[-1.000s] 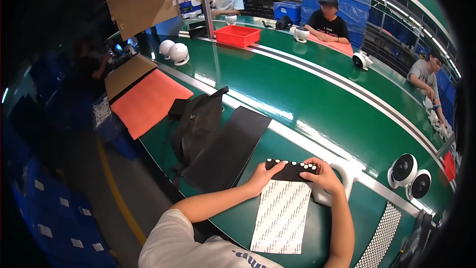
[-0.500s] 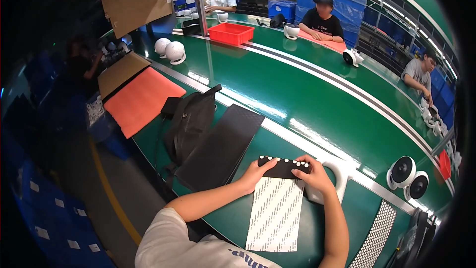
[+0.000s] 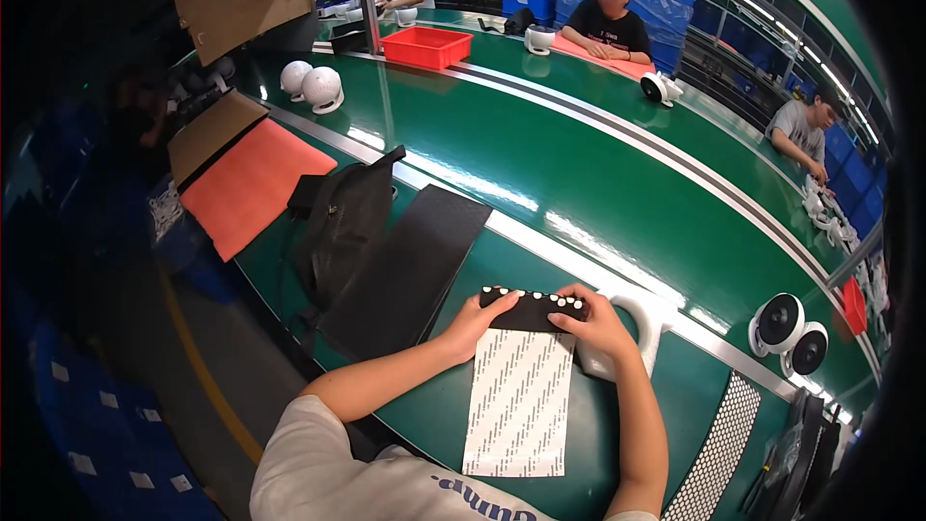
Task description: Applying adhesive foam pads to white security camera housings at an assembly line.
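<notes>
Both my hands grip the ends of a black foam strip [image 3: 526, 315], which has a row of white round dots along its far edge. On the left end, my left hand [image 3: 469, 326] presses its thumb over the top. At the other end, my right hand [image 3: 598, 326] is closed with its thumb on the black face. A white sheet [image 3: 519, 410] with rows of small printed marks extends from the strip toward me and lies on the green bench. Whether sheet and strip are one piece I cannot tell. A white looped plastic part [image 3: 648, 333] sits beside my right hand, partly hidden by it.
Left of my hands lie black sheets [image 3: 410, 265] and a black bag [image 3: 349, 227]. A white-dotted strip [image 3: 716, 449] and black-and-white round devices [image 3: 779, 321] are at right. Beyond runs a green conveyor [image 3: 482, 140] with a red bin [image 3: 426, 48]; people sit across it.
The view has shifted, so the whole scene sits a little further left and higher. Both hands keep the same hold on the black foam strip, with little visible movement.
</notes>
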The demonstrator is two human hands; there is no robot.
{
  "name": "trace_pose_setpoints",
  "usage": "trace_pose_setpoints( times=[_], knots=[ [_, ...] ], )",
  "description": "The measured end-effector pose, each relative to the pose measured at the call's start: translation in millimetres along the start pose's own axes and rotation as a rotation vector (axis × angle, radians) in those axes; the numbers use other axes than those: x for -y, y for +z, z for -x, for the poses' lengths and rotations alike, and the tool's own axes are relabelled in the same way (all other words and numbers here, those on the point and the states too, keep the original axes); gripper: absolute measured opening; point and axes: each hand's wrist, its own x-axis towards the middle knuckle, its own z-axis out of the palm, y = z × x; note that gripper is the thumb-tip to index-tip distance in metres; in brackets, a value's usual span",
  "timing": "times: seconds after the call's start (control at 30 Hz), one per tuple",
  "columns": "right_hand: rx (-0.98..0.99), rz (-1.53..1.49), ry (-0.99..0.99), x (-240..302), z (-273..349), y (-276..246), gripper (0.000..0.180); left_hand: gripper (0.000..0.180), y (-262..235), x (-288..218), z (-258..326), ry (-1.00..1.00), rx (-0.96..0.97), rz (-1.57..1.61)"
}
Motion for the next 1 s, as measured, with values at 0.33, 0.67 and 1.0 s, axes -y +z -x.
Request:
trace_pose_setpoints(
  times=[0.33, 0.67, 1.0],
  knots=[
    [-0.016, -0.002, -0.058, -6.9, -1.1, 0.8, 0.031, 0.020, -3.2, 4.0, -2.4, 0.001, 0.008, 0.012],
    [-0.007, -0.047, -0.056, -4.0, -0.7, 1.0, 0.029, 0.020, -3.2, 4.0, -3.5, 0.003, 0.005, 0.010],
    [-0.010, -0.013, -0.052, -8.0, -0.2, 0.5, 0.031, 0.021, -1.5, 4.4, -2.3, 0.001, 0.022, 0.006]
  ],
)
